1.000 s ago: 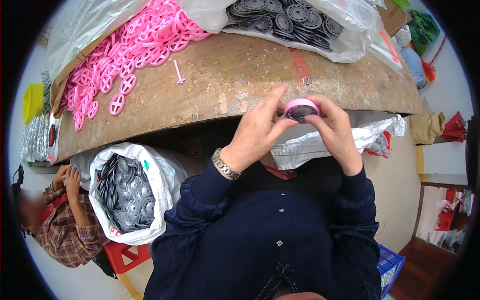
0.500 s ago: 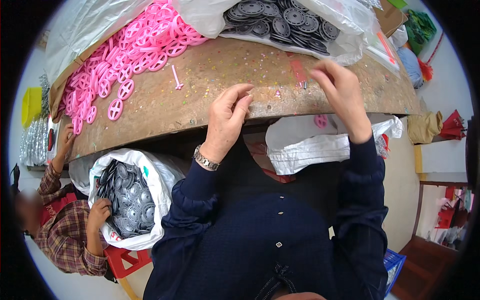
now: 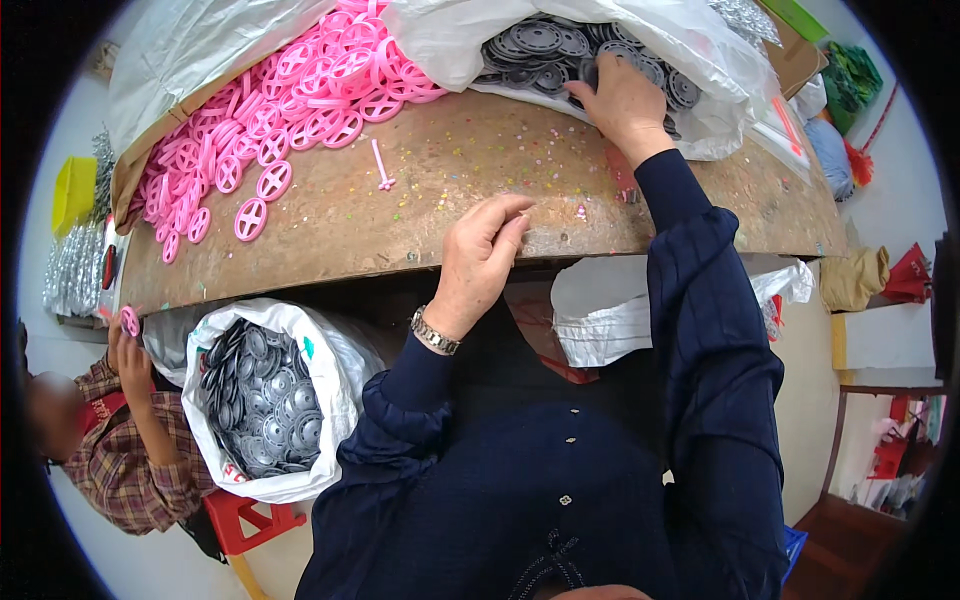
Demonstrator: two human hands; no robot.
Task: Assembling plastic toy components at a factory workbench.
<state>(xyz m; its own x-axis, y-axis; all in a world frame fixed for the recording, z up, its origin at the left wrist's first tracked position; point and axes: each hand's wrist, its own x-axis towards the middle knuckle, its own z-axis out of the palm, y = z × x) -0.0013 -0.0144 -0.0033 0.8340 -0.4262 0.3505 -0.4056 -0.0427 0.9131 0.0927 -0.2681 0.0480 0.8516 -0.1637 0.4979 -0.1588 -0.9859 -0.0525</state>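
Above the table's near edge is my left hand [image 3: 480, 258], thumb and fingers pinched together; whatever lies between the tips is too small to make out. My right hand [image 3: 632, 108] reaches to the far side, at a pile of grey plastic discs [image 3: 535, 38] in an open white sack [image 3: 705, 60]. Its thumb and fingers close around the edge of one grey disc [image 3: 588, 72], partly hidden by the hand. To the left spreads a heap of pink spoked plastic rings [image 3: 325, 75]. A pink stick-shaped piece [image 3: 381, 165] lies apart from them.
A white sack of grey discs [image 3: 270, 400] stands left of me by a red stool [image 3: 240, 520]. Beyond it, a co-worker's hand [image 3: 130, 365] holds a pink ring [image 3: 130, 321]. Tiny coloured specks dot the wooden table [image 3: 340, 225]. A white bag [image 3: 600, 325] hangs below its edge.
My right hand has moved from above the near table edge forward to the grey discs. My left hand stays pinched over the edge. The co-worker's hand has left the sack, and a pink ring is now held up.
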